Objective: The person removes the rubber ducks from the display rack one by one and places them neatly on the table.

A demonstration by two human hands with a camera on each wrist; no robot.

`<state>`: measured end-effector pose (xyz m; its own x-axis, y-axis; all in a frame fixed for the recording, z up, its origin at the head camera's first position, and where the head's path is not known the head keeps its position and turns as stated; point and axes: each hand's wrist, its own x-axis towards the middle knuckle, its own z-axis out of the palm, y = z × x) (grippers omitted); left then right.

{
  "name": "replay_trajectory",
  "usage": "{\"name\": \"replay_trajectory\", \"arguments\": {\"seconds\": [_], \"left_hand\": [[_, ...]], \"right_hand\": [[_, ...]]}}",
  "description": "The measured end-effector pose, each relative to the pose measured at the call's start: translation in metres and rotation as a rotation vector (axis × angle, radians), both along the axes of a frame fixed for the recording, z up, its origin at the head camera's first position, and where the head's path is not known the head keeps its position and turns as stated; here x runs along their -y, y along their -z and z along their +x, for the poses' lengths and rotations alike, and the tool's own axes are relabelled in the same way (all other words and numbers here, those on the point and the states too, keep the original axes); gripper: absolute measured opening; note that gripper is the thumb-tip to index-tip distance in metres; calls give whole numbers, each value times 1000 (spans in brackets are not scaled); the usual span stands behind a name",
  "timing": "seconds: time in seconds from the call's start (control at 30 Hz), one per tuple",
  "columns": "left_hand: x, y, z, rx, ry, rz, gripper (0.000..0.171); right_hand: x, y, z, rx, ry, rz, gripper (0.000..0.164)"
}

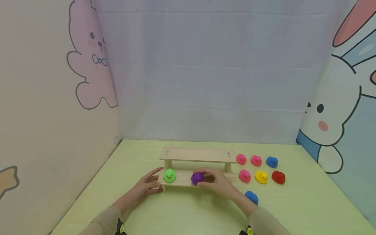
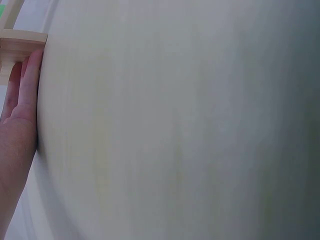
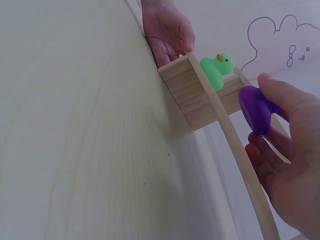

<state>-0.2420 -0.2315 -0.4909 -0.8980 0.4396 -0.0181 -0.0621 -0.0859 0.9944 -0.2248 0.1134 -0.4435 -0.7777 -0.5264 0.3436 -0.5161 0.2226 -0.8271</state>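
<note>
A two-step wooden shelf [image 1: 197, 154] stands on the table. On the left end of its lower board [image 1: 182, 178] sits a green rubber duck [image 1: 169, 175]. My right hand [image 1: 218, 183] pinches a purple rubber duck [image 1: 197, 179] between thumb and fingers, close over the middle of that lower board. In the right wrist view the purple duck [image 3: 256, 109] shows its flat underside, tilted. At the shelf's left end, my left hand [image 1: 146, 185] rests with extended fingers against the lower board's side; the left wrist view has the fingers [image 2: 31, 82] right at the wood.
Right of the shelf stand several rubber ducks: pink ones [image 1: 245, 176], a yellow one [image 1: 261, 177], a red one [image 1: 278, 177] and a blue one [image 1: 272, 162]. Another blue duck [image 1: 251, 197] lies nearer, beside my right forearm. A pale curtain [image 1: 211, 78] hangs behind the table.
</note>
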Motion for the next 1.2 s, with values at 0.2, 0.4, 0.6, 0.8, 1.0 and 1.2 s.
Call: {"name": "replay_trajectory", "arguments": {"seconds": [0.2, 0.4, 0.6, 0.8, 1.0, 1.2], "left_hand": [[1, 1, -1, -2, 7, 5, 71], [2, 0, 0, -11, 15, 15, 71], [3, -2, 0, -25, 31, 23, 71], [3, -1, 0, -23, 34, 27, 71], [3, 0, -1, -14, 24, 28, 70], [4, 1, -2, -6, 16, 14, 69]], "right_hand": [[-15, 1, 4, 11, 2, -17, 38], [-32, -1, 9, 2, 63, -10, 38], [-51, -10, 19, 58, 129, 2, 39], [-73, -10, 23, 18, 137, -16, 38], [-92, -9, 27, -14, 184, -26, 39], [-113, -9, 34, -36, 247, 6, 39]]}}
